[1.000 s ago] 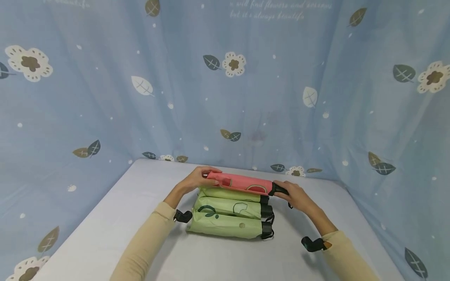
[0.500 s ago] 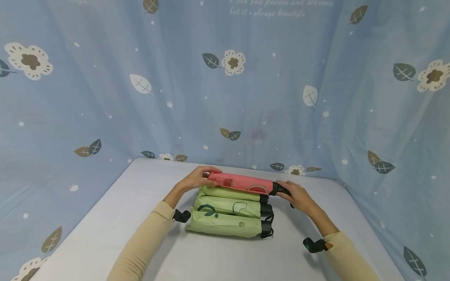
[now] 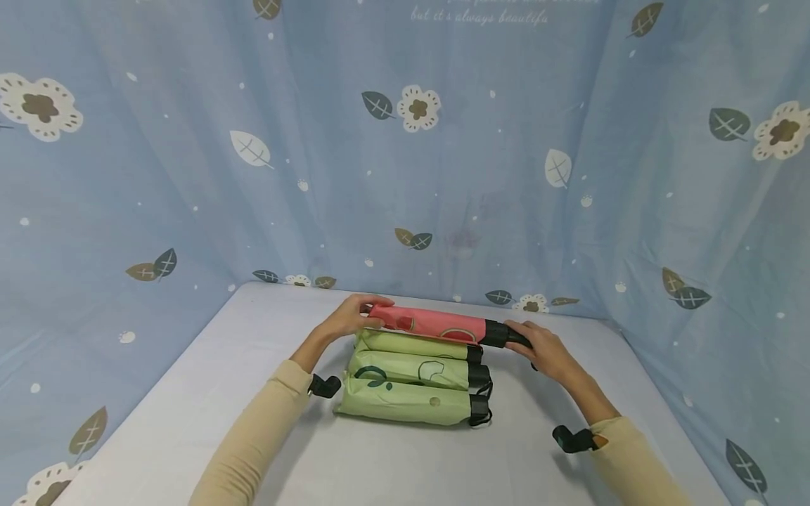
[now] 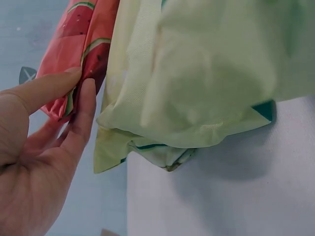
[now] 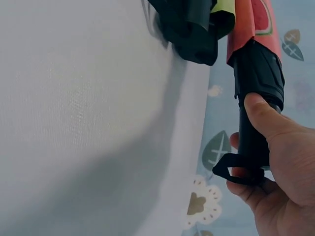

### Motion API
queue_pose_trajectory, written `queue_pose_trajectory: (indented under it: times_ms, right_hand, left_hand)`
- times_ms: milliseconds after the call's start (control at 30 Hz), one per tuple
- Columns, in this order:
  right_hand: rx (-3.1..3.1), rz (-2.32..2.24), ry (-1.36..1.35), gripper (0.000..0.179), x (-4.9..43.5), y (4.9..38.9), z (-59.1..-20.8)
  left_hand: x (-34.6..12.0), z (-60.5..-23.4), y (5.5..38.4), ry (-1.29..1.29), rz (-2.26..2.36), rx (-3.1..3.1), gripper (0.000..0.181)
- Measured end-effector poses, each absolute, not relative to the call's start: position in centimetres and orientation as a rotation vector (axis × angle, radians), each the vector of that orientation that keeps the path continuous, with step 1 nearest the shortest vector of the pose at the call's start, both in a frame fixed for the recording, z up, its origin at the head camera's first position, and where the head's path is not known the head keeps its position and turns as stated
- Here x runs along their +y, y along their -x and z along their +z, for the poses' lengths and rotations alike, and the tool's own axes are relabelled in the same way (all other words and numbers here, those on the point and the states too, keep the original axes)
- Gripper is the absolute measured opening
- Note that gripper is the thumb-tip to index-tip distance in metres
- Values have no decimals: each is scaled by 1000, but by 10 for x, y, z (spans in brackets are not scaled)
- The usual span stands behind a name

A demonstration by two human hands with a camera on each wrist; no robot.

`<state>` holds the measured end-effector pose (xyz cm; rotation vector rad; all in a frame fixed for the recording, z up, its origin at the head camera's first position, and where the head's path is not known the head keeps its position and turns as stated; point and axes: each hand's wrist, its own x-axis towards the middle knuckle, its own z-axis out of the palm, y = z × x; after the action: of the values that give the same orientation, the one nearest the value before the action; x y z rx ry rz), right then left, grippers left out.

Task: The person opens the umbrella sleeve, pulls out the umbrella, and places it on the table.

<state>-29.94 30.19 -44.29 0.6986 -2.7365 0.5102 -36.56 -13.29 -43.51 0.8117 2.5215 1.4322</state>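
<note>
My left hand (image 4: pixel 44 132) pinches the end of a folded red umbrella (image 3: pixel 430 323) with a watermelon print, thumb and fingertips on the cloth. At the other end, my right hand (image 5: pixel 280 157) grips its black handle (image 5: pixel 253 128), the thumb lying along it and a wrist strap (image 5: pixel 229 169) looped below. In the head view the red umbrella is level behind the green ones and overlaps the rearmost. Three folded green umbrellas lie side by side: a front one (image 3: pixel 405 403), a middle one (image 3: pixel 411 369) and a rear one (image 3: pixel 414 344), their black handles pointing right.
The white table (image 3: pixel 405 464) carries the umbrellas. A blue curtain (image 3: pixel 316 176) with flowers and leaves stands behind and at both sides. A small black camera is strapped on each wrist, one by the left sleeve (image 3: pixel 259 429), one by the right sleeve (image 3: pixel 633 457).
My right hand has shifted slightly right, and more of the black handle shows between it and the red cloth. My left hand has moved slightly left with its end. The green umbrellas stay put.
</note>
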Motion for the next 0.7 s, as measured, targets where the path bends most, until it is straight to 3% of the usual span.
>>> queue_pose_trajectory:
  times_ms: [700]
  right_hand:
    - [-2744, 404, -656, 49, 326, 302, -434]
  left_hand:
    - [-135, -437, 370, -790, 1474, 2561, 42]
